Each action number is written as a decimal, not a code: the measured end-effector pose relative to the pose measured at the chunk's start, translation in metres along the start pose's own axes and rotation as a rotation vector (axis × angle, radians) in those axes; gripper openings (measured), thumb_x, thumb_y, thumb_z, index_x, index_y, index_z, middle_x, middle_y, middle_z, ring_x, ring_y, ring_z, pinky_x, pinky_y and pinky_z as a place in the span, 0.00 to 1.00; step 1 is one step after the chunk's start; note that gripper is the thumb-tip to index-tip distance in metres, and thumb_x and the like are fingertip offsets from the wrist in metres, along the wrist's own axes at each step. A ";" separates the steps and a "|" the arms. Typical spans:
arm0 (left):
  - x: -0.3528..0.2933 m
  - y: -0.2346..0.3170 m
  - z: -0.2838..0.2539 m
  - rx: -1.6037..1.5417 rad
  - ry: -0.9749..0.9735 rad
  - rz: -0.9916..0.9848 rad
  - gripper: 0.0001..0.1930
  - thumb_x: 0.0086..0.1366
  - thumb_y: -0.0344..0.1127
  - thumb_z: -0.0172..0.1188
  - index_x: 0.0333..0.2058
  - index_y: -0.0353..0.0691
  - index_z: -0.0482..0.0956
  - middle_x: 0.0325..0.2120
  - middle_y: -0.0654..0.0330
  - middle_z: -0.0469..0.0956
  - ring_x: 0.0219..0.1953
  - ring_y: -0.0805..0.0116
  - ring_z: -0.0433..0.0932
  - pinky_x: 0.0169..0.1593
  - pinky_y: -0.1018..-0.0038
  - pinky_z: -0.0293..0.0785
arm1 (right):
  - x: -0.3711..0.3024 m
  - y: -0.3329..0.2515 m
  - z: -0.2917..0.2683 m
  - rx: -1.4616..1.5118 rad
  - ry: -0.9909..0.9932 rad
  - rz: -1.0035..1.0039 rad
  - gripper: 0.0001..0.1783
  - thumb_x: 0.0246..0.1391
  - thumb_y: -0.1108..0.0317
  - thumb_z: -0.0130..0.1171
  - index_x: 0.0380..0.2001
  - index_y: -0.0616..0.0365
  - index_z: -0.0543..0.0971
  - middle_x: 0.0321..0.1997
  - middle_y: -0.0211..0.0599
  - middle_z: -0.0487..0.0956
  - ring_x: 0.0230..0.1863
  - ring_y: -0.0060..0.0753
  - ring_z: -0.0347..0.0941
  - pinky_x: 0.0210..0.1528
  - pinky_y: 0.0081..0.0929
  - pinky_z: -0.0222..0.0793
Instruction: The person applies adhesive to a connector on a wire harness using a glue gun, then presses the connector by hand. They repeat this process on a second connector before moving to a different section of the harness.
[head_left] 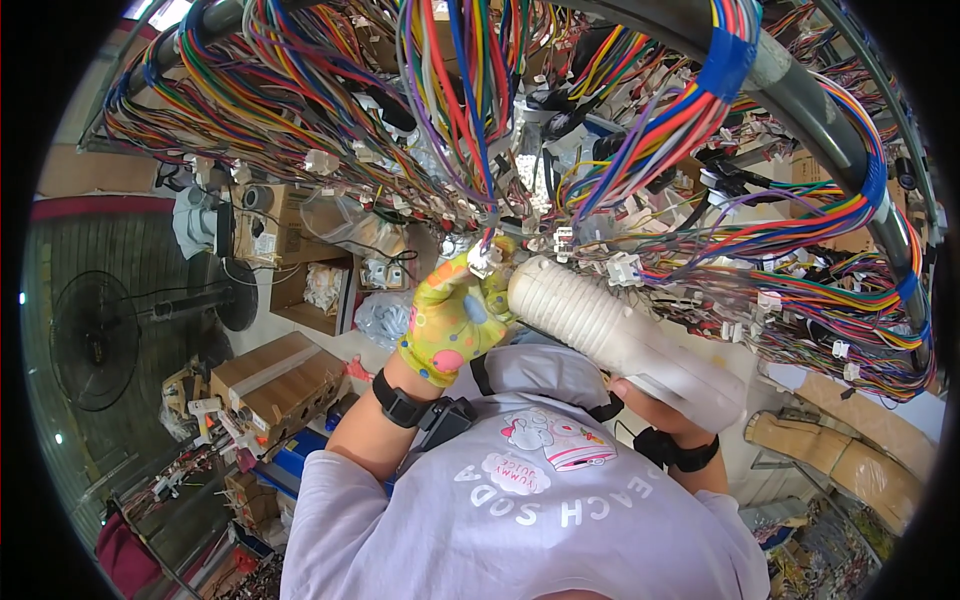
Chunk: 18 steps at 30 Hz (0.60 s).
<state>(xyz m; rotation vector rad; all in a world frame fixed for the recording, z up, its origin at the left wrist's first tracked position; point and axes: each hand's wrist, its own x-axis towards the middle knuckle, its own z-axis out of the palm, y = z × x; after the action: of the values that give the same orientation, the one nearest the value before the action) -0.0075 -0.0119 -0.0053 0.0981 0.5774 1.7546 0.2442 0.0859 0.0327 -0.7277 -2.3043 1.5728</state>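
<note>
My left hand (452,322), in a yellow-green glove with a dotted and floral pattern, is raised in front of my chest. Its fingers are closed on a small white plastic connector (485,262), from which coloured wires run up. Right beside it lies the end of a long whitish, ribbed, bottle-shaped object (585,312), slanting down to the right across my front. Behind its wider end is my right hand (640,400), bare where it shows. Most of the right fingers are hidden, so I cannot see how they grip.
Thick bundles of coloured wires (660,150) hang over a curved metal rail (815,120) close ahead, many ending in white connectors. To the left stand a black fan (95,340) and a taped cardboard box (275,380). Folded cardboard (840,455) lies on the right.
</note>
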 end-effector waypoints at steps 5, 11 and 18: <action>0.005 0.001 -0.022 -0.308 -0.087 -0.255 0.22 0.57 0.47 0.56 0.47 0.40 0.73 0.44 0.55 0.76 0.48 0.60 0.74 0.53 0.63 0.68 | 0.002 -0.001 0.003 0.080 0.060 0.095 0.20 0.43 0.75 0.61 0.43 0.60 0.76 0.33 0.31 0.79 0.32 0.24 0.74 0.36 0.23 0.69; 0.006 0.002 -0.018 -0.322 -0.085 -0.267 0.23 0.57 0.47 0.56 0.47 0.40 0.73 0.44 0.56 0.76 0.47 0.59 0.75 0.53 0.63 0.68 | 0.004 -0.004 0.003 0.135 0.075 0.119 0.18 0.43 0.76 0.61 0.42 0.62 0.76 0.31 0.32 0.79 0.31 0.24 0.74 0.34 0.22 0.69; 0.002 0.002 -0.016 -0.244 -0.066 -0.256 0.25 0.57 0.48 0.56 0.49 0.40 0.70 0.47 0.56 0.74 0.49 0.61 0.73 0.53 0.63 0.68 | 0.011 -0.016 0.003 0.046 0.199 -0.037 0.19 0.41 0.71 0.66 0.40 0.62 0.77 0.36 0.36 0.79 0.37 0.32 0.75 0.41 0.28 0.69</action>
<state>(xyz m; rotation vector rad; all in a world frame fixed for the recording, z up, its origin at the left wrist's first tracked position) -0.0154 -0.0152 -0.0185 -0.0850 0.3088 1.5526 0.2292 0.0848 0.0453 -0.7878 -2.1200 1.4608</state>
